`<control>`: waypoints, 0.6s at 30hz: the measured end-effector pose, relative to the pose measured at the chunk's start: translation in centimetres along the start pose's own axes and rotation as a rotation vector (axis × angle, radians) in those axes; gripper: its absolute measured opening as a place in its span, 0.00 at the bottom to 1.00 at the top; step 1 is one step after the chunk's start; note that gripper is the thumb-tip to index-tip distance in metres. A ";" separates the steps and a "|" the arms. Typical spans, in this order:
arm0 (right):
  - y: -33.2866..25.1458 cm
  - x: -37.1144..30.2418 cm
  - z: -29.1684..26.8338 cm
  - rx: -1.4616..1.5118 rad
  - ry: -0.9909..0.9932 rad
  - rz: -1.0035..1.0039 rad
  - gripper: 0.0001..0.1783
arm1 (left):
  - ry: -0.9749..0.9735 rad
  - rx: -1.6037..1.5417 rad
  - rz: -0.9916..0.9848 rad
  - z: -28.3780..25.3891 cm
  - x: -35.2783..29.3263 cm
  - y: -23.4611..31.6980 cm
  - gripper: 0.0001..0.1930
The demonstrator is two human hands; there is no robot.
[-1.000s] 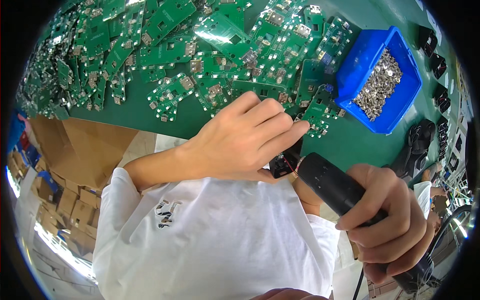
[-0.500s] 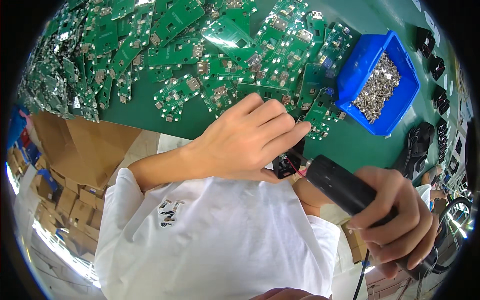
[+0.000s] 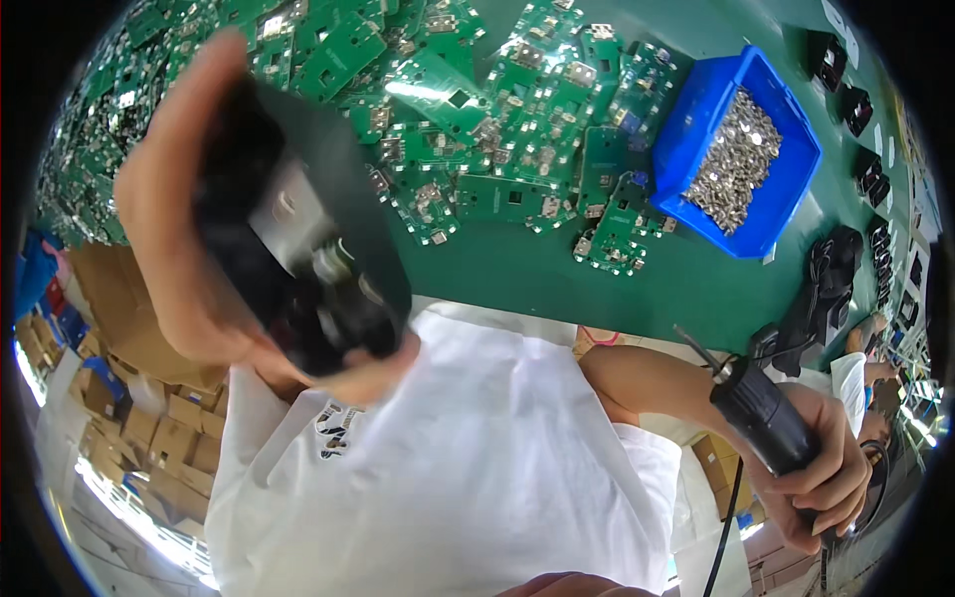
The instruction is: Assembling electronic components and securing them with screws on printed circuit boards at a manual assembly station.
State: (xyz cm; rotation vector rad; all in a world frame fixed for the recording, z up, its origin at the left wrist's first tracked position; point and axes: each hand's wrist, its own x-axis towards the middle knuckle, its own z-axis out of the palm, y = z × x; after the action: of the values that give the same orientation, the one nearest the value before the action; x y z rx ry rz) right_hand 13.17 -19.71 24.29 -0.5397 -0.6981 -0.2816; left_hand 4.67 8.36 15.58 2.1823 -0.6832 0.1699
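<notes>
Raised close to the camera, my left hand (image 3: 164, 219) is closed round a black plastic housing (image 3: 348, 169) with a hollow inside. A light-coloured part and some small parts show in the hollow, blurred by motion. At the lower right my right hand (image 3: 821, 468) grips a black corded electric screwdriver (image 3: 766, 418). Its thin metal bit points up and to the left, touching nothing. Green circuit boards (image 3: 438, 95) lie in a loose heap beyond my hands, and one board (image 3: 617, 237) lies nearest the blue bin.
A blue bin (image 3: 686, 124) of small metal screws (image 3: 736, 164) stands on the green table (image 3: 477, 269), right of the boards. Several black parts (image 3: 828, 60) line the far right edge near a black cable bundle (image 3: 834, 269). Cardboard boxes (image 3: 149, 428) are stacked on the left.
My left hand has lifted the housing from beside the table's front edge up and left, close to the camera. The screwdriver has moved right and down, away from the housing; its bit now shows.
</notes>
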 end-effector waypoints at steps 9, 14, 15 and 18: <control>1.9 -0.1 -1.2 0.039 0.088 -0.004 0.12 | 0.224 0.061 0.023 -3.9 1.8 -2.4 0.24; 2.5 0.9 -2.0 0.025 0.040 -0.025 0.12 | 0.275 -0.191 0.052 -8.2 5.4 -4.5 0.28; 2.9 1.0 -2.5 -0.009 0.047 -0.059 0.13 | 0.301 -0.217 0.061 -9.1 6.3 -5.5 0.30; 1.5 -0.2 -2.1 -0.144 0.103 -0.126 0.16 | 0.359 -0.344 0.052 -10.5 7.1 -6.1 0.36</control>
State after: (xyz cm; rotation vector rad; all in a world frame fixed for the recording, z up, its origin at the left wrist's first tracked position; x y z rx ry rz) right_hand 14.72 -19.62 22.29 -0.6144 -0.6155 -0.4770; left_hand 14.96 16.41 20.68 1.7469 -0.5206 0.4271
